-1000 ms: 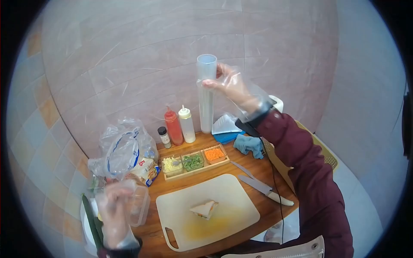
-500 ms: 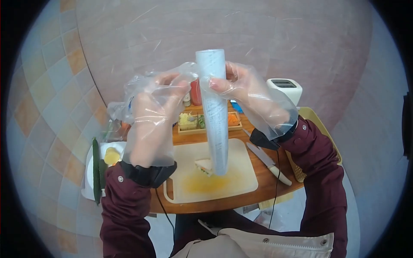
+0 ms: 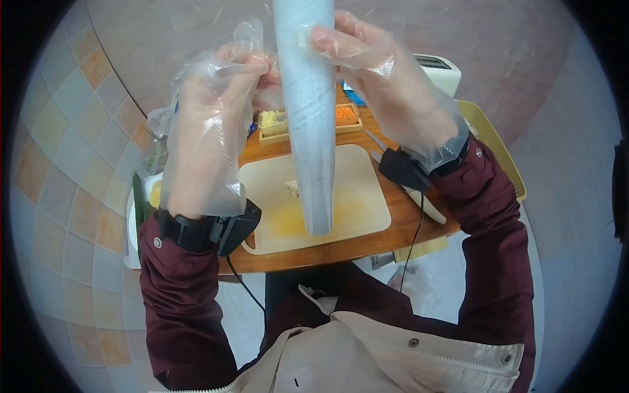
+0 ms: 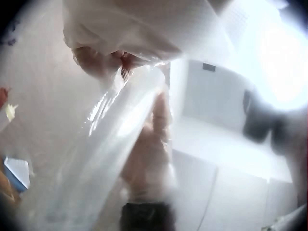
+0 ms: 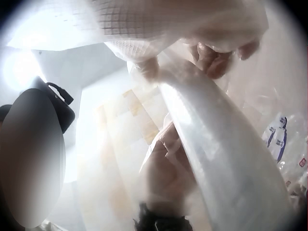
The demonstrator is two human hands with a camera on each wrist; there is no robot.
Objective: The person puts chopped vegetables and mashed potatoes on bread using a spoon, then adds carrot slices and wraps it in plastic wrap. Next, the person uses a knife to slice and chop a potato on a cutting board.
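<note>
A roll of plastic wrap (image 3: 311,131) stands nearly upright before me, held over the cutting board. Around its upper part grips my right hand (image 3: 390,85), the thumb across the near side, in a clear disposable glove. My left hand (image 3: 213,124), gloved too, is at the roll's left side with bent fingers. In the left wrist view, loose film (image 4: 122,77) gathers at those fingertips, pinched beside the roll. A cut sandwich (image 3: 292,187) lies on the cream cutting board (image 3: 363,190), partly hidden behind the roll.
Behind the board stands a wooden tray with shredded carrot (image 3: 346,115) and a pale yellow filling (image 3: 272,122). At right are a knife (image 3: 426,206), a yellow basket (image 3: 501,154) and a white device (image 3: 436,75). Cucumbers (image 3: 139,196) lie at left. A cable (image 3: 414,242) hangs from the right wrist.
The left hand has come up from the table's left side to the roll. The right hand has brought the roll from the back of the table closer to me, over the board.
</note>
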